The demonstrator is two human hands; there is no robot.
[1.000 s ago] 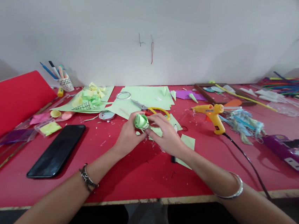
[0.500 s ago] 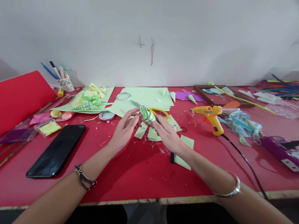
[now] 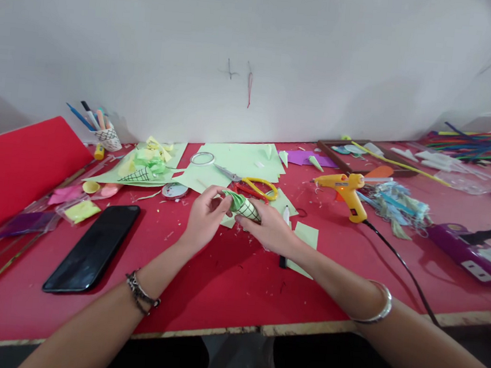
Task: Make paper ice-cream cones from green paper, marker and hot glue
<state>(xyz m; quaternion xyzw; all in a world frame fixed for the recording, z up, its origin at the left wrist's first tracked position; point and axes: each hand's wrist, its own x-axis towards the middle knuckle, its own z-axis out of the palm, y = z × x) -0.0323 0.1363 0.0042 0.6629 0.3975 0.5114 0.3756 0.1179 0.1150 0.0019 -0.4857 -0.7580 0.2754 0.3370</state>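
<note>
My right hand [image 3: 267,228] grips a small paper cone [image 3: 243,206] with a black grid pattern and green paper stuffed in its wide end. The cone lies tilted, green end toward the left. My left hand [image 3: 205,218] has its fingertips pinched on that green end. Both hands hover just above the red table [image 3: 227,286], over light green paper scraps [image 3: 305,236]. Yellow-handled scissors [image 3: 256,186] lie just behind the cone.
A yellow glue gun [image 3: 349,189] with its black cord stands to the right, a purple power strip [image 3: 473,252] further right. A black phone [image 3: 92,247] lies at the left near a red sheet [image 3: 12,167]. A pen cup [image 3: 106,135], another finished cone [image 3: 140,168] and green sheets [image 3: 239,160] sit behind.
The cone came down from a raised position toward the table. My left hand, open and apart half a second ago, has closed on the cone's green end again.
</note>
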